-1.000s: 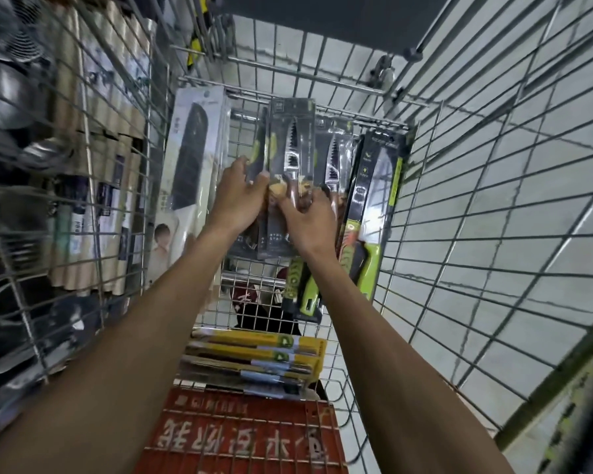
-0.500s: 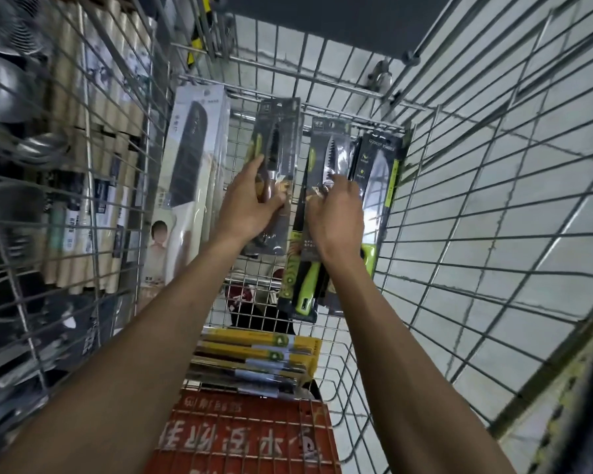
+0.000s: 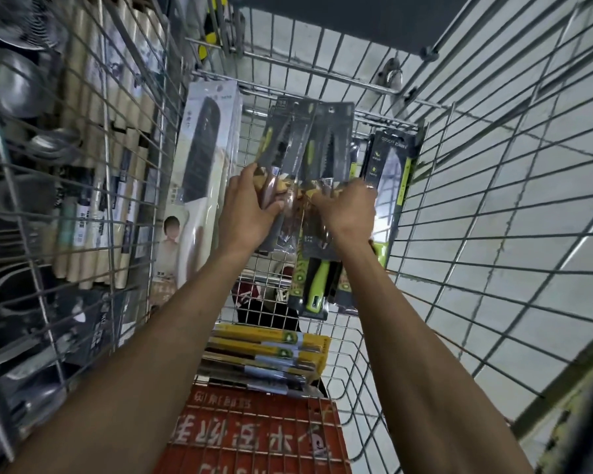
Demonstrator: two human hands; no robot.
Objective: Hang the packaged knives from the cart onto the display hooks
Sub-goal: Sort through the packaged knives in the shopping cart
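Two dark blister packs with serrated knives are held up side by side against the wire display grid. My left hand [image 3: 249, 208] grips the left knife pack [image 3: 283, 138] at its middle. My right hand [image 3: 348, 208] grips the right knife pack [image 3: 332, 138], its fingers curled round the pack's centre. The tops of both packs sit near the horizontal hook rail [image 3: 384, 114]. Below my right hand hangs a green-handled knife pack [image 3: 314, 285]. To the right hangs another dark pack with a green stripe [image 3: 392, 172]. A tall white boxed knife [image 3: 202, 172] hangs to the left.
Yellow-carded knife packs [image 3: 267, 350] lie stacked in the wire cart below, above a red crate [image 3: 254, 436]. Metal ladles and rolled goods [image 3: 93, 148] fill the rack at left. Bare wire grid [image 3: 493, 200] spreads to the right over a tiled floor.
My hands have drawn together, bringing the two packs side by side and higher against the grid. The right pack moved left, uncovering the green-striped pack.
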